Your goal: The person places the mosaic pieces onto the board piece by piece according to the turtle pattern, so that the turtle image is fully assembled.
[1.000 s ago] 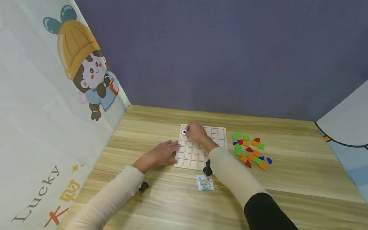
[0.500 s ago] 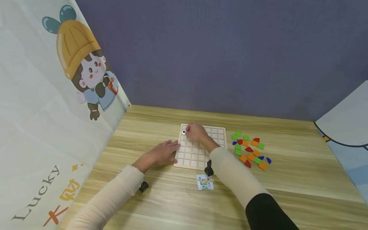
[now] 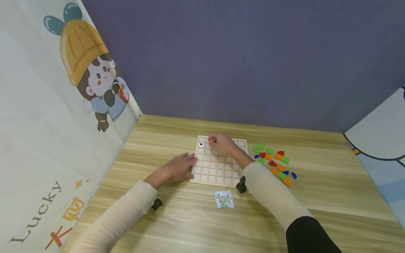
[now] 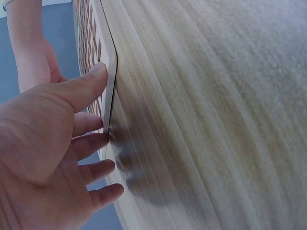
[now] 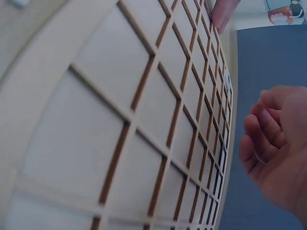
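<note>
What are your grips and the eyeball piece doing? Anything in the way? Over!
Left grip touching grid board edge. Right grip curled above board, seemingly empty. Eyeball piece on board, uncovered. Right grip hides part of board.

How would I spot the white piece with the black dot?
On the wooden table lies a pale grid board. Near its far left corner sits a small white piece. Its black dot sets it apart from the coloured pieces lying right of the board.

Wood-grain table (image 3: 177, 225), dark blue-grey panel (image 3: 240, 63) standing behind it; pale sheet (image 3: 22, 98) on left, printed with yellow-hatted cartoon figure (image 3: 88, 56) and "Lucky" lettering (image 3: 41, 208); second printed sheet (image 3: 383, 126) far right
</note>
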### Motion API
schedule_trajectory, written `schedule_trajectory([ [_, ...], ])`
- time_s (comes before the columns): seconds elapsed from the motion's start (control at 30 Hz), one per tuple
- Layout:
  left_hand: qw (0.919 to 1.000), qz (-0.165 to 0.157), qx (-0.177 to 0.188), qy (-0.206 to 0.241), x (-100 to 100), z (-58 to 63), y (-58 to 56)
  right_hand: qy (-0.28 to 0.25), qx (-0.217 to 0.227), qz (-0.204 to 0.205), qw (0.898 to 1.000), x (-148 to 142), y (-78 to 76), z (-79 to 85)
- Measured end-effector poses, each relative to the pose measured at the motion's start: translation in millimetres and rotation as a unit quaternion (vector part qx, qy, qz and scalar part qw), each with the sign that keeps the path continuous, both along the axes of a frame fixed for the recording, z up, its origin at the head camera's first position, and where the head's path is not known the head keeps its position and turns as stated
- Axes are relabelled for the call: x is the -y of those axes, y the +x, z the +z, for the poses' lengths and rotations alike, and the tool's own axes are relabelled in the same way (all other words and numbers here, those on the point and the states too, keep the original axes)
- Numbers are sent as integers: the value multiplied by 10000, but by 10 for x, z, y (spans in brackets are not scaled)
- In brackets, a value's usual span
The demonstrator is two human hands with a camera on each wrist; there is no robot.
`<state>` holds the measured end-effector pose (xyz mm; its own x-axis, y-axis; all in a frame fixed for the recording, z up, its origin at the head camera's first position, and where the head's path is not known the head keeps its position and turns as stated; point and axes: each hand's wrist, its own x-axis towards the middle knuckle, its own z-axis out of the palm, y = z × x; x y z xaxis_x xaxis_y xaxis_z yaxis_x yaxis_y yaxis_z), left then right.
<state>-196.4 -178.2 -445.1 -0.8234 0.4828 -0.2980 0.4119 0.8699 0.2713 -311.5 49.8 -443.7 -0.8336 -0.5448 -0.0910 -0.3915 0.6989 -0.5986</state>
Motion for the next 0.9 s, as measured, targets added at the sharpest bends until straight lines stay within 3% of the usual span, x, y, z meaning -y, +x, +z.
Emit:
schedule_trajectory([
  [0.43,9998,-177,21,-10,70,-16,21,-327,-390,-32,9987,-474,120,-71],
  [0.6,9998,-200,10,89,104,-23,27,-404,-230,-63,9989,-682,140,-68],
  [0.8,9997,-203,19,121,104,-16,36,-352,-112,-307,9988,-998,142,-54],
  [0.9,9998,-173,43,45,117,-22,37,-131,-275,-359,9989,-1150,118,-61],
])
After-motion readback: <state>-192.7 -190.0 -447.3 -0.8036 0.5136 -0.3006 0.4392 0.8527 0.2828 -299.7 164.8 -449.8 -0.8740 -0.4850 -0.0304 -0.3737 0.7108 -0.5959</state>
